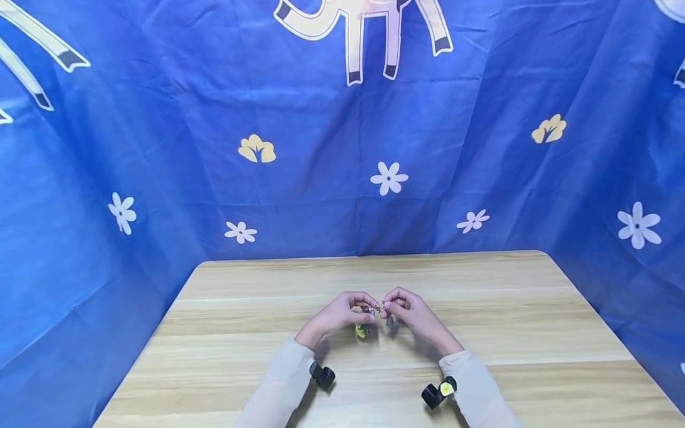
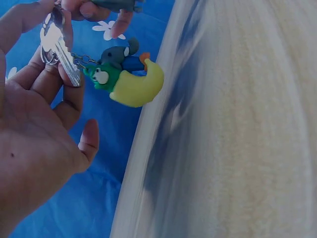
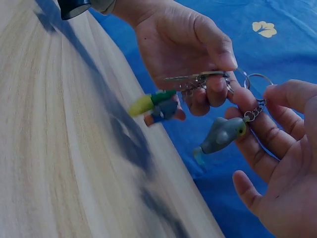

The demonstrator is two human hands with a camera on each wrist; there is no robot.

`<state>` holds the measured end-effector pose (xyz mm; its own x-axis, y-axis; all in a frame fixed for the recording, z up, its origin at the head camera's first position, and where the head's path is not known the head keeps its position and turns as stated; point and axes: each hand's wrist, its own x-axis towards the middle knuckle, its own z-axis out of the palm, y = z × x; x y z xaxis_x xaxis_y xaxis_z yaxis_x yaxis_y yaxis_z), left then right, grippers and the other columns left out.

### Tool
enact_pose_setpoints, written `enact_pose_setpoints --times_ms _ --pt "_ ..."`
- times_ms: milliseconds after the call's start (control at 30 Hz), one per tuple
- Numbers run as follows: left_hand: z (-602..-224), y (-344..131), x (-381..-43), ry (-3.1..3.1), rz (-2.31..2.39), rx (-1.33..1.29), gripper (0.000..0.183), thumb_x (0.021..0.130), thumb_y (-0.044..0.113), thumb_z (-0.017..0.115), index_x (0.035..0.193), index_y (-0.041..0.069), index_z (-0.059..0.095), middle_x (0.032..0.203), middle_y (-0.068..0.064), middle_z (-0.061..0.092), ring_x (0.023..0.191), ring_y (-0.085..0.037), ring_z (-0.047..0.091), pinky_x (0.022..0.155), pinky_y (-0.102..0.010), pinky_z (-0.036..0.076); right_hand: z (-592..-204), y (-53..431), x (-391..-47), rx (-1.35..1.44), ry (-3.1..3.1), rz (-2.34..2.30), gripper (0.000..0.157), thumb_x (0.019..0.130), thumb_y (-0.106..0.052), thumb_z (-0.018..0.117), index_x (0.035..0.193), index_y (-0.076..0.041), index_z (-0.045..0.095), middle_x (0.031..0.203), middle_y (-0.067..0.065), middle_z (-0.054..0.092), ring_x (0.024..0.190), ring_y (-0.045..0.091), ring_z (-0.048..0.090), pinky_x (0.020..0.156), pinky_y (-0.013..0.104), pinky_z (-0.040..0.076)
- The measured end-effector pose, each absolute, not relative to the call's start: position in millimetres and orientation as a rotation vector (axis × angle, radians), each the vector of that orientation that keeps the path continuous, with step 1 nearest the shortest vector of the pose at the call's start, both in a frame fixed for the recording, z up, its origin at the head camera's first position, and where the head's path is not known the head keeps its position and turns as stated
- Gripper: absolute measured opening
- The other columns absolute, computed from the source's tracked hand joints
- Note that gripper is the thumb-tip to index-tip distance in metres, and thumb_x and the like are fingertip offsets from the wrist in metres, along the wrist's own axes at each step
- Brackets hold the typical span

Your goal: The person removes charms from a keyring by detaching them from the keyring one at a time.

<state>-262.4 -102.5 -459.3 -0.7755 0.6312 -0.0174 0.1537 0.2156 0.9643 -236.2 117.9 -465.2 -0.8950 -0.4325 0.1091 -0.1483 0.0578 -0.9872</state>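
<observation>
My left hand (image 1: 339, 312) and right hand (image 1: 417, 315) meet above the table, fingertips close together. Between thumb and fingers the left hand pinches a metal key (image 2: 65, 57) on a key ring. Two charms hang from it on small chains: a green-headed one with a yellow crescent body (image 2: 141, 88) and a grey-and-blue figure (image 2: 115, 55). In the right wrist view, my right thumb and fingers pinch a metal split ring (image 3: 261, 75), which meets the left hand's ring. From it a grey animal charm (image 3: 220, 135) with a light-blue tip dangles on a short chain.
The wood-grain table (image 1: 257, 297) lies under both hands, and their shadows fall on it. A blue patterned cloth (image 1: 321, 208) hangs behind and at both sides. Black wrist cameras (image 1: 323, 375) sit on the light sleeves (image 1: 278, 380).
</observation>
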Motion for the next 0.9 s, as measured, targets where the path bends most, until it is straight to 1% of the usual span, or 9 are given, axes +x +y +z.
enact_pose_setpoints --times_ms 67,167,267,367,567,667,767,900 --pt "-458.8 -102.2 -263.1 2.106 1.569 0.722 0.029 0.084 0.008 0.07 0.111 -0.003 0.063 0.095 -0.003 0.067 0.084 -0.01 0.061 0.076 -0.022 0.052 -464.3 117.2 -236.7 -0.613 2.137 -1.917 0.023 0.096 -0.017 0.055 0.106 0.004 0.054 0.088 0.001 0.067 0.081 0.013 0.064 0.08 0.029 0.054" --pt "-459.8 -102.1 -264.5 2.13 1.557 0.716 0.029 0.084 0.008 0.071 0.111 -0.001 0.064 0.098 -0.005 0.067 0.086 -0.011 0.061 0.079 -0.023 0.052 -462.8 115.1 -236.6 -0.62 2.169 -1.902 0.022 0.097 -0.016 0.054 0.106 0.004 0.054 0.089 0.005 0.066 0.081 0.013 0.064 0.074 0.029 0.055" --pt "-460.7 -102.7 -264.9 2.145 1.566 0.711 0.028 0.084 0.006 0.071 0.11 -0.002 0.064 0.097 -0.004 0.067 0.086 -0.011 0.06 0.078 -0.022 0.051 -461.4 112.5 -235.8 -0.614 2.2 -1.89 0.021 0.098 -0.015 0.053 0.106 0.004 0.054 0.089 0.006 0.065 0.082 0.017 0.064 0.069 0.027 0.054" --pt "-461.0 -103.2 -264.4 2.138 1.592 0.703 0.028 0.084 0.005 0.07 0.11 -0.003 0.064 0.094 -0.001 0.066 0.085 -0.01 0.06 0.076 -0.021 0.051 -460.4 110.2 -234.3 -0.595 2.227 -1.884 0.02 0.097 -0.014 0.054 0.105 0.004 0.053 0.087 0.005 0.065 0.082 0.022 0.064 0.066 0.027 0.053" --pt "-460.1 -102.0 -263.4 2.154 1.606 0.679 0.029 0.083 0.009 0.072 0.108 -0.003 0.065 0.092 0.002 0.067 0.084 -0.009 0.061 0.077 -0.022 0.052 -459.9 108.2 -232.8 -0.571 2.273 -1.869 0.018 0.096 -0.012 0.056 0.103 0.005 0.055 0.085 0.009 0.066 0.081 0.022 0.066 0.065 0.025 0.052" --pt "-459.2 -101.5 -262.5 2.169 1.601 0.669 0.028 0.082 0.01 0.073 0.106 -0.003 0.065 0.09 0.003 0.066 0.083 -0.009 0.06 0.076 -0.022 0.051 -459.6 107.5 -232.2 -0.574 2.282 -1.864 0.018 0.096 -0.011 0.056 0.102 0.005 0.055 0.085 0.011 0.067 0.082 0.026 0.066 0.066 0.024 0.052" --pt "-459.2 -100.8 -262.4 2.179 1.607 0.657 0.028 0.081 0.009 0.074 0.105 -0.003 0.066 0.087 0.004 0.064 0.082 -0.009 0.059 0.075 -0.022 0.049 -458.7 107.0 -230.9 -0.57 2.29 -1.861 0.017 0.095 -0.011 0.056 0.102 0.005 0.055 0.086 0.012 0.067 0.084 0.03 0.067 0.067 0.027 0.054" --pt "-460.1 -99.4 -263.1 2.19 1.62 0.646 0.027 0.08 0.008 0.075 0.103 -0.003 0.066 0.083 0.005 0.062 0.078 -0.009 0.057 0.071 -0.022 0.05 -457.1 106.6 -228.9 -0.553 2.303 -1.86 0.017 0.095 -0.011 0.057 0.102 0.005 0.056 0.087 0.014 0.067 0.083 0.03 0.067 0.068 0.031 0.055"
